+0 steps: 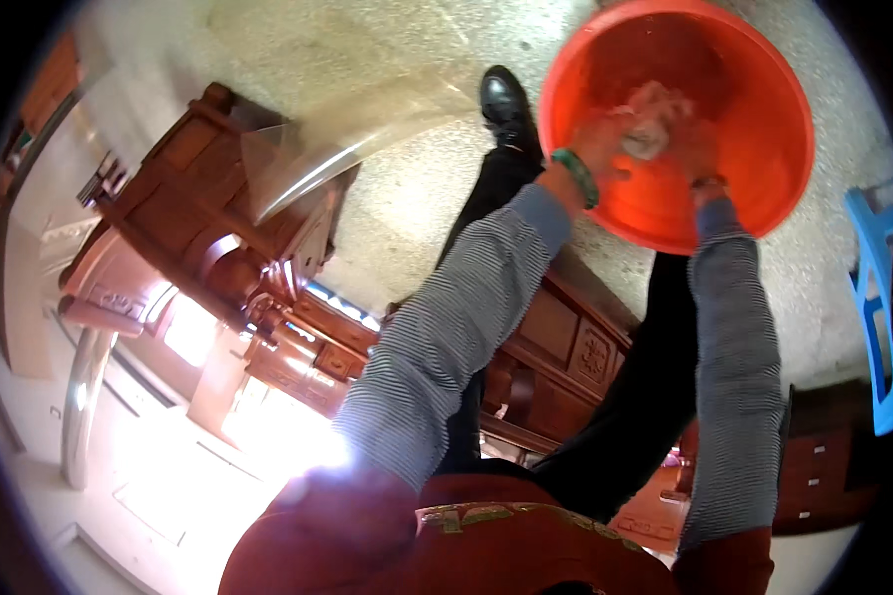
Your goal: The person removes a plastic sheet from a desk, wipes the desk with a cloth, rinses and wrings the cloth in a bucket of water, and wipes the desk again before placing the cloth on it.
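Observation:
An orange-red plastic tub stands on the floor at the upper right. Both of my hands reach down into it and are blurred by motion. Between them is a crumpled pale wet-looking cloth. My left hand, with a green bangle at the wrist, grips the cloth from its left side. On the opposite side my right hand, wearing a dark band at the wrist, holds it too. The blur hides the exact finger positions.
A black shoe of mine is left of the tub on the speckled floor. A blue plastic stool stands at the right edge. Carved wooden furniture with a clear plastic sheet is at left; a dark drawer cabinet lies lower right.

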`<act>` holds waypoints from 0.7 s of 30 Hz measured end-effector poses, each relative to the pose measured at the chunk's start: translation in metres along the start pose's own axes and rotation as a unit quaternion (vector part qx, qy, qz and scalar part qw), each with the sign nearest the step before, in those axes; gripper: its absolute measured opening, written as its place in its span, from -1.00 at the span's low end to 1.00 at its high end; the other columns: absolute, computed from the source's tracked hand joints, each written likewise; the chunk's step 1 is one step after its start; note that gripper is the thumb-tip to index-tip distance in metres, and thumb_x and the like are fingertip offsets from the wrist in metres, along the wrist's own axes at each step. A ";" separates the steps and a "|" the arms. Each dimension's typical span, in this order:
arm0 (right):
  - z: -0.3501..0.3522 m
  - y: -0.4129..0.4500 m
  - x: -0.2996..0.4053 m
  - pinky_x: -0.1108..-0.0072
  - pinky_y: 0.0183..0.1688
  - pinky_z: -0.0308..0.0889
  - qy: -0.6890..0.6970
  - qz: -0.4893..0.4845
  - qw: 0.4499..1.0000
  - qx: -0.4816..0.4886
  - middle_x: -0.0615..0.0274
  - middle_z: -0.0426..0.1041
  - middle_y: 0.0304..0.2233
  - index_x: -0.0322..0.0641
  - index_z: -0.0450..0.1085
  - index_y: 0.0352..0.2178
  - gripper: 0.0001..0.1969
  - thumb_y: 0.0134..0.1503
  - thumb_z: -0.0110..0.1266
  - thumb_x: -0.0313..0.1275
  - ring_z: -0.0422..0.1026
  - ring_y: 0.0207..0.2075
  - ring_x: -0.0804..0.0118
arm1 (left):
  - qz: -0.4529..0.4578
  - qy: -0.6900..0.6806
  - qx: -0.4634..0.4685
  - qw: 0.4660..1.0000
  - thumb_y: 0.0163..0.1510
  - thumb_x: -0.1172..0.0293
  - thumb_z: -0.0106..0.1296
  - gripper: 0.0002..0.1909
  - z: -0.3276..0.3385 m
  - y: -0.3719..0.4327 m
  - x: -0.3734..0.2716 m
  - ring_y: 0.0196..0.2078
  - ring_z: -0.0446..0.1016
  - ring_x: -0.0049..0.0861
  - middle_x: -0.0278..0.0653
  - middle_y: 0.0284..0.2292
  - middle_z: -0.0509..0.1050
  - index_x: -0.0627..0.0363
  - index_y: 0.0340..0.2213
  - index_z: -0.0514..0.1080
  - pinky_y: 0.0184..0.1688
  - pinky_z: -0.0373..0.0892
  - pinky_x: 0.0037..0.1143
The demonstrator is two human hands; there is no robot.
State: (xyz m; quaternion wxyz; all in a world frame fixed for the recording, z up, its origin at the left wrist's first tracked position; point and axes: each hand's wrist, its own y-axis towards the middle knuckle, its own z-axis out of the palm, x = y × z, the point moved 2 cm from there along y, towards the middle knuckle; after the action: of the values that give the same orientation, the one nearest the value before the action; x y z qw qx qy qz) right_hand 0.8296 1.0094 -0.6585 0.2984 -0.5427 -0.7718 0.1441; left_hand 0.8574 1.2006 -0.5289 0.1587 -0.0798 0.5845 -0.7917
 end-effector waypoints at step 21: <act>-0.023 -0.074 -0.030 0.43 -0.23 0.28 0.146 0.138 0.979 0.027 0.06 0.41 -0.27 -0.32 0.25 -0.12 -0.67 0.10 -0.15 -0.38 0.40 -0.25 0.24 | 0.045 -0.158 0.007 0.986 0.08 0.11 -0.17 -0.62 0.008 -0.007 0.015 -0.19 0.21 -0.33 -0.34 -0.16 0.24 -0.07 -0.08 0.20 -0.17 0.25 -0.07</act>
State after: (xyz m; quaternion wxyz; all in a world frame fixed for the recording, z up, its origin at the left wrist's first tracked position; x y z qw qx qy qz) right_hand 0.7953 0.9524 -0.6095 0.3995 -0.6507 -0.6338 0.1237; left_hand 0.8444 1.1904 -0.5208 0.2853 -0.1766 0.5496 -0.7651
